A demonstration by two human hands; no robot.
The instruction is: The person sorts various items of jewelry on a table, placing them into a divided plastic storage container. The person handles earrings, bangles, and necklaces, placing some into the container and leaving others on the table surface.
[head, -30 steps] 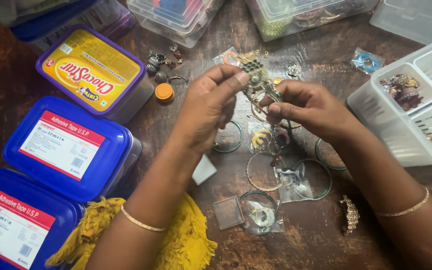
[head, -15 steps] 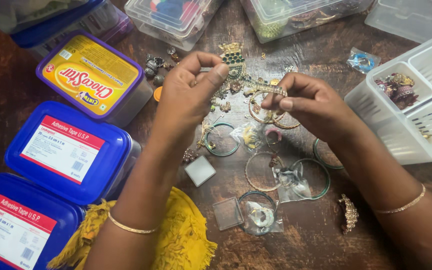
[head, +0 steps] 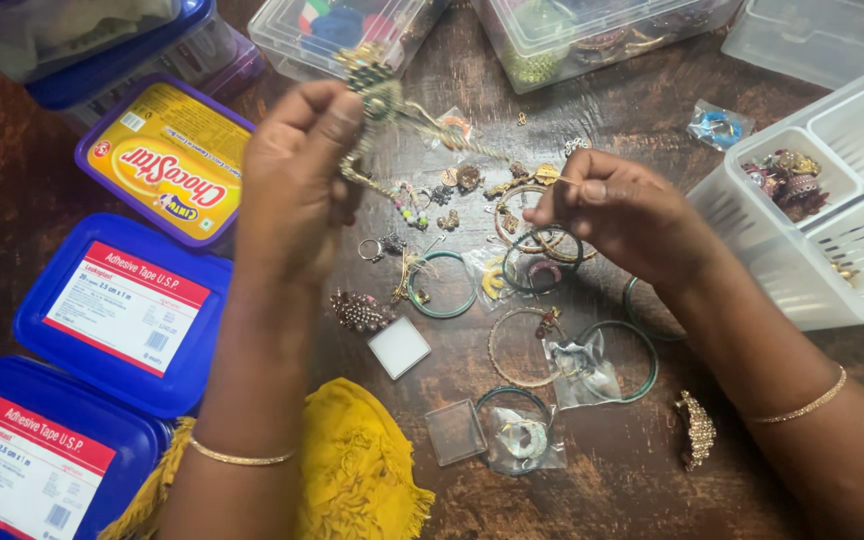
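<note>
Two hands work above the table's middle. Left hand [head: 297, 185] is pinched shut, thumb + fingers, on the ornate end of a gold chain ornament [head: 384, 95], held up near the far edge. Right hand [head: 632, 210] is closed narrow on the chain's other end, w/ a thin pin-like tip poking out past the fingertips. Chain runs taut-ish between them, above the loose jewellery.

Counts: 2 blue lidded tubs [head: 122, 315] at the left edge, 1 purple tub w/ yellow lid [head: 167, 160] behind them. 1 white divided tray [head: 832, 200] at the right edge, 1 compartment holding mixed trinkets. Approx 6 bangles [head: 442, 285] on the table centre, some overlapping, exact no. hard to tell. 1 small white square box [head: 399, 347]. 1 yellow fringed cloth [head: 362, 470] at the near edge. 1 thin gold bracelet on each wrist.

Vs 0.5 s ago: left hand has lifted further from the right, so the chain is stretched longer; tubs + tray unchanged.
</note>
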